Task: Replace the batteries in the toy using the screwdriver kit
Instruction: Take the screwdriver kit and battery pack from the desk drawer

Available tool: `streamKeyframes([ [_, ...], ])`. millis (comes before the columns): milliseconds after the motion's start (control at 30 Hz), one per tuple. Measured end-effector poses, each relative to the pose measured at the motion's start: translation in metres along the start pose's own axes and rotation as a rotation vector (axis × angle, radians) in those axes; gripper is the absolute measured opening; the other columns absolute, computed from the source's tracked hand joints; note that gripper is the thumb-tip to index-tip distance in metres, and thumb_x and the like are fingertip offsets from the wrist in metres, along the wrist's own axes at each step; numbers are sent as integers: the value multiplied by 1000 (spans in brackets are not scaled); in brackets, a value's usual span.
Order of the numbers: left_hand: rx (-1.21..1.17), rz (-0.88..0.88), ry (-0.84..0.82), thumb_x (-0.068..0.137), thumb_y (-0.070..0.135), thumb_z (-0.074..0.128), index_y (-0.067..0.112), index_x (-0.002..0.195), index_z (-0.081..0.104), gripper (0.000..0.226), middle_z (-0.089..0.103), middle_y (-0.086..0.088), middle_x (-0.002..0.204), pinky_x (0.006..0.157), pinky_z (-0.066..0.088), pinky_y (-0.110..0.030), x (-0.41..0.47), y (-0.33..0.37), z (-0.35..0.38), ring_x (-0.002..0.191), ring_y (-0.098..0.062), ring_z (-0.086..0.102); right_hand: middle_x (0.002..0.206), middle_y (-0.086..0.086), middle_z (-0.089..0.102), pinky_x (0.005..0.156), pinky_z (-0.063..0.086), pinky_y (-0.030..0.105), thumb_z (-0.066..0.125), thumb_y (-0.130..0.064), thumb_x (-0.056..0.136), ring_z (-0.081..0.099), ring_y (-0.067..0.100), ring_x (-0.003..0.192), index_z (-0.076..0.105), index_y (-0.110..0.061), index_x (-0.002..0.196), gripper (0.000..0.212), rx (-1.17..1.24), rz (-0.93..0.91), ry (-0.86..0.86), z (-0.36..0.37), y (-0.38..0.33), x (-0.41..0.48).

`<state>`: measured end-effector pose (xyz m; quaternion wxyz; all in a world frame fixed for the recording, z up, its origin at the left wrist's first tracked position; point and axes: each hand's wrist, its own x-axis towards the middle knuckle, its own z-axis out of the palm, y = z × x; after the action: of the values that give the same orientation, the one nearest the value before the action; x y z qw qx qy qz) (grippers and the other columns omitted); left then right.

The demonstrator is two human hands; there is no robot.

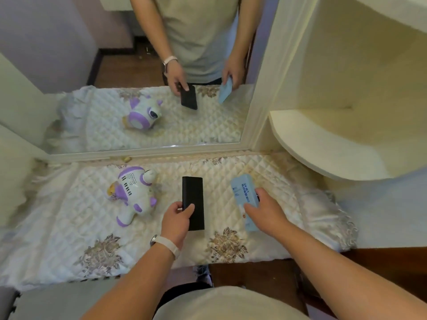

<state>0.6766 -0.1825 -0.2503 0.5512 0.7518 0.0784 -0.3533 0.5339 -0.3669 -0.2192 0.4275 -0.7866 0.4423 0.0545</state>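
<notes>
Toy: white and purple, on its side at nine o'clock on the quilted cloth. Nobody touches it; I judge it parked until a driver is out.
Left hand: thumb and fingers pinch the near end of the black case, mid-cloth and pointing to twelve. I take it for the screwdriver kit, steadied for opening.
Right hand: at three o'clock of that, fingers curled round the light blue box, tilted on edge. Likely the kit's outer sleeve, held clear.
</notes>
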Motion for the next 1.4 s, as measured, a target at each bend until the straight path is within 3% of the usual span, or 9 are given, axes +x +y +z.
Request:
streamKeyframes([
  [200, 117, -73, -25, 92, 23, 69, 11, 101, 65, 16, 72, -12, 96, 87, 57, -48, 49, 1, -3, 90, -28, 69, 103, -3, 59, 62, 47, 26, 58, -27, 92, 60, 14, 84, 49, -20, 117, 28, 6, 40, -66, 31, -24, 43],
  [333, 320, -48, -113, 96, 19, 62, 7, 108, 63, 17, 67, -3, 91, 64, 48, -25, 63, -8, -6, 85, -21, 64, 102, -6, 57, 55, 41, 19, 57, -26, 92, 57, 6, 77, 49, -21, 119, 29, -65, 52, -151, 49, -30, 56],
  [467, 449, 25, -153, 95, 21, 61, 9, 110, 63, 19, 65, 2, 89, 59, 42, -21, 69, -11, -11, 80, -14, 61, 114, -2, 62, 59, 43, 19, 54, -27, 94, 58, 8, 81, 48, -22, 118, 26, -79, 112, -131, 53, -26, 63],
  [600, 549, 186, -227, 83, 20, 62, 23, 124, 57, 41, 66, 1, 110, 82, 55, -36, 69, -19, -17, 99, -19, 65, 113, -4, 64, 69, 50, 30, 50, -42, 94, 62, 15, 87, 45, -23, 122, 34, -267, 94, -131, 54, -19, 63],
  [767, 823, 375, -233, 86, 29, 65, 17, 155, 27, 79, 40, -5, 139, 107, 41, -33, 57, -27, -20, 127, -24, 46, 110, -6, 61, 69, 48, 31, 46, -53, 89, 60, 14, 88, 47, -25, 119, 41, -486, 56, -93, 52, -13, 67],
  [900, 1089, 560, -206, 67, 31, 78, 9, 132, 61, 70, 59, -18, 132, 92, 55, -44, 61, -39, -26, 114, -37, 64, 128, 4, 46, 75, 46, 32, 49, -44, 90, 49, 21, 108, 35, -20, 139, 57, -622, -129, 13, 54, -4, 67],
  [1033, 1246, 560, -266, 71, 46, 60, 12, 128, 63, 67, 63, -18, 131, 82, 60, -42, 62, -36, -30, 109, -34, 68, 150, 12, 32, 92, 44, 36, 43, -39, 94, 40, 28, 128, 35, -16, 144, 55, -759, -298, -21, 53, 3, 66],
  [1233, 1274, 509, -180, 93, 46, 49, 19, 155, 30, 71, 24, -9, 163, 116, 34, -39, 40, -20, -21, 146, -28, 30, 148, 8, 32, 92, 44, 35, 38, -43, 95, 41, 25, 126, 30, -18, 146, 57, -782, -352, -79, 39, 1, 61],
  [1400, 1184, 571, -50, 81, 33, 64, 8, 128, 64, 53, 63, -14, 131, 88, 57, -42, 7, -11, -18, 113, -33, 65, 148, 9, 36, 96, 42, 36, 39, -42, 95, 40, 25, 129, 37, -16, 142, 55, -802, -529, -133, 26, -9, 60],
])
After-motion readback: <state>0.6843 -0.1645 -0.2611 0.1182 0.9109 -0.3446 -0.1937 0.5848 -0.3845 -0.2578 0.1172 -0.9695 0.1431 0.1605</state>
